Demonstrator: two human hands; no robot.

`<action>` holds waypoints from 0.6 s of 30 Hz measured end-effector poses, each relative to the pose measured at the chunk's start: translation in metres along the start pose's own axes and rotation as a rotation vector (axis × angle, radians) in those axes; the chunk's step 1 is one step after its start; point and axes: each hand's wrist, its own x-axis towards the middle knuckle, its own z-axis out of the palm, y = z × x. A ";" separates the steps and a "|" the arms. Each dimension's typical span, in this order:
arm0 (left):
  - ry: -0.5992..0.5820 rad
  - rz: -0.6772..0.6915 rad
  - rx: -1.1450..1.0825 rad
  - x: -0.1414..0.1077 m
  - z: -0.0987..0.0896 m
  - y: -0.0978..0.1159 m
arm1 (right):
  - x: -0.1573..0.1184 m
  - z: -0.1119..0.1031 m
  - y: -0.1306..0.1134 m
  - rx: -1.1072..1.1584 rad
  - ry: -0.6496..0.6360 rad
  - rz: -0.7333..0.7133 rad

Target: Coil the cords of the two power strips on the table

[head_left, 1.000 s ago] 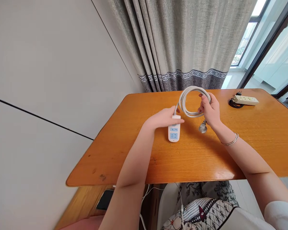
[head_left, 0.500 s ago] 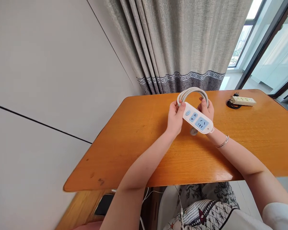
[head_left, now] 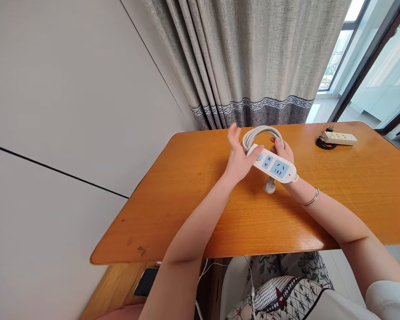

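Observation:
A white power strip (head_left: 273, 165) with blue socket panels is held tilted above the wooden table (head_left: 186, 191). Its grey-white cord (head_left: 262, 130) is looped into a coil behind it, and the round plug (head_left: 270, 185) hangs below. My right hand (head_left: 282, 150) is closed around the right side of the coil, its wrist passing behind the strip. At the strip's left end is my left hand (head_left: 240, 158), its fingers stretched up and apart. Only the left thumb lies on the strip's face, near the switch.
A second, cream-coloured power strip (head_left: 340, 138) with a black cord (head_left: 325, 143) lies at the table's back right. Behind the table hangs a grey curtain (head_left: 253, 66), with a white wall (head_left: 70, 111) to the left. A dark phone (head_left: 146, 281) rests below the table's front left.
My left fingers have opened away from the strip and cord, leaving the thumb on the strip. The strip has shifted slightly left, and the plug shows more below it.

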 end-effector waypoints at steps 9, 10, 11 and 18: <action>0.136 -0.304 -0.342 0.007 0.016 -0.015 | -0.009 0.005 0.012 0.098 0.000 0.157; 0.179 -0.329 -0.377 0.007 0.019 -0.017 | -0.012 0.007 0.013 0.111 0.007 0.154; 0.215 -0.354 -0.404 0.008 0.020 -0.020 | -0.013 0.008 0.014 0.117 0.014 0.150; 0.419 -0.337 -0.374 0.016 0.012 -0.029 | -0.019 0.017 0.017 0.121 -0.103 0.097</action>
